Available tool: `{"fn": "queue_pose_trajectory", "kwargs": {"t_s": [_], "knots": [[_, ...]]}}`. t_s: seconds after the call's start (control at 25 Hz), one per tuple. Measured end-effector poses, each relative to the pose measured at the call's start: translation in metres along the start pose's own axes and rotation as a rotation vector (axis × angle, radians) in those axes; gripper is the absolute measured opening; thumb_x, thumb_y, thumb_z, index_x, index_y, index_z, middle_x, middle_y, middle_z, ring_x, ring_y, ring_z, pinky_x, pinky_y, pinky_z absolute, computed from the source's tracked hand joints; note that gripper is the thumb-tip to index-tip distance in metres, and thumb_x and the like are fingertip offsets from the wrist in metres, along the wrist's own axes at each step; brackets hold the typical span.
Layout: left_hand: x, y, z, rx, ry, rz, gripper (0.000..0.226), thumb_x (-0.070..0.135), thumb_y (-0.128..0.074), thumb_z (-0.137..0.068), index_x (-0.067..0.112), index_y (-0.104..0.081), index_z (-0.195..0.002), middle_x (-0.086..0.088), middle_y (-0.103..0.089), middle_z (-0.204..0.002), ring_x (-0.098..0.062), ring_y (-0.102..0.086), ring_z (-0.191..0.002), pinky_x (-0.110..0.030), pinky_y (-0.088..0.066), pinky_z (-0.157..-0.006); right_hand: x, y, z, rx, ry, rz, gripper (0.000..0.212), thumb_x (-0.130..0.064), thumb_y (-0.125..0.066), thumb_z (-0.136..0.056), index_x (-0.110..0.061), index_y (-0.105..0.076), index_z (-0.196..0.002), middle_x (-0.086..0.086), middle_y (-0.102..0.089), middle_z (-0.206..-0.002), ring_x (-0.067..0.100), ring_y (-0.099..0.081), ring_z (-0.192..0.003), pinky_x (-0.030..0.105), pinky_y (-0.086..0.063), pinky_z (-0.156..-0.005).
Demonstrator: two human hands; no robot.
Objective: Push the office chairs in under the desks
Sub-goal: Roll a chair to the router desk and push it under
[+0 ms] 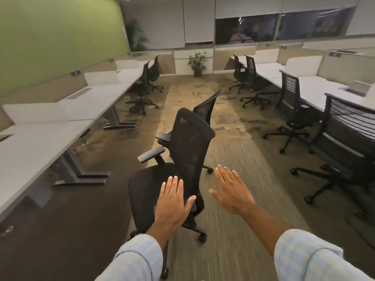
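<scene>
- The black mesh office chair (182,159) stands in the aisle on the carpet (239,220), clear of both rows; its seat faces roughly 9 o'clock, toward the left counter (30,151).
- A second mesh chair (207,106) stands just behind it at 12 o'clock, also out in the aisle.
- Left hand (172,201): grip released, palm flat, fingers extended, seen over the seat's rear edge; contact cannot be confirmed.
- Right hand (233,193): grip released, fingers together, held to the right of the backrest and apart from it.
- Handling, as judged: the castered base (200,236) should roll easily on the carpet, and the chair may swivel if pushed off-centre. The mesh back will flex; the rigid top edge of the backrest frame looks like the best place to hold.
- Armrests (151,155) must clear the counter's underside; this is the likely snag.
- At 3 o'clock, slat-backed chairs (290,94) stand along the right counter (312,88), only partly tucked in.
- Far chairs at 11 and 1 o'clock sit close to their counters.
</scene>
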State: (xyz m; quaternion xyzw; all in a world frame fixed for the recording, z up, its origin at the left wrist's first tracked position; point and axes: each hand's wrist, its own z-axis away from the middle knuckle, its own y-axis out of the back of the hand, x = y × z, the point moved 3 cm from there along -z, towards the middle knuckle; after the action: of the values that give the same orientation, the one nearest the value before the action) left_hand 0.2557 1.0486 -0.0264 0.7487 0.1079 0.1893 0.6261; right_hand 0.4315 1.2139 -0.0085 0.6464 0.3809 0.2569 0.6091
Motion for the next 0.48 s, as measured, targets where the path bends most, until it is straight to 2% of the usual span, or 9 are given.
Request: {"fn": "queue_pose_trajectory", "kwargs": {"t_s": [0.08, 0.32, 0.48], "knots": [[0.01, -0.005, -0.047, 0.012, -0.018, 0.019, 0.113, 0.086, 0.016, -0.093, 0.014, -0.02, -0.172, -0.01, -0.016, -0.182, -0.028, -0.006, -0.169, -0.045, -0.001, -0.136, 0.031, 0.009, -0.029, 0.007, -0.029, 0.019, 0.086, -0.063, -0.026, -0.108, -0.01, 0.004, -0.168, 0.01, 0.009, -0.178, 0.025, 0.011, -0.163, 0.044, 0.009, -0.129], [0.03, -0.018, -0.178, 0.053, -0.024, 0.078, 0.115, 0.087, 0.018, -0.09, 0.015, -0.015, -0.173, -0.01, -0.011, -0.182, -0.027, 0.0, -0.169, -0.046, 0.0, -0.137, 0.104, 0.027, -0.133, 0.014, -0.074, 0.049, 0.085, -0.063, -0.029, -0.109, -0.011, 0.005, -0.168, 0.009, 0.007, -0.178, 0.024, 0.01, -0.164, 0.043, 0.005, -0.131], [0.038, -0.019, -0.244, 0.067, -0.006, 0.1, 0.107, 0.086, 0.007, -0.095, 0.015, -0.016, -0.173, -0.01, -0.011, -0.182, -0.026, 0.001, -0.169, -0.049, -0.004, -0.137, 0.136, 0.029, -0.193, 0.039, -0.055, 0.034, 0.084, -0.062, -0.026, -0.109, -0.011, 0.004, -0.168, 0.008, 0.007, -0.178, 0.023, 0.01, -0.164, 0.041, 0.007, -0.13]]}}
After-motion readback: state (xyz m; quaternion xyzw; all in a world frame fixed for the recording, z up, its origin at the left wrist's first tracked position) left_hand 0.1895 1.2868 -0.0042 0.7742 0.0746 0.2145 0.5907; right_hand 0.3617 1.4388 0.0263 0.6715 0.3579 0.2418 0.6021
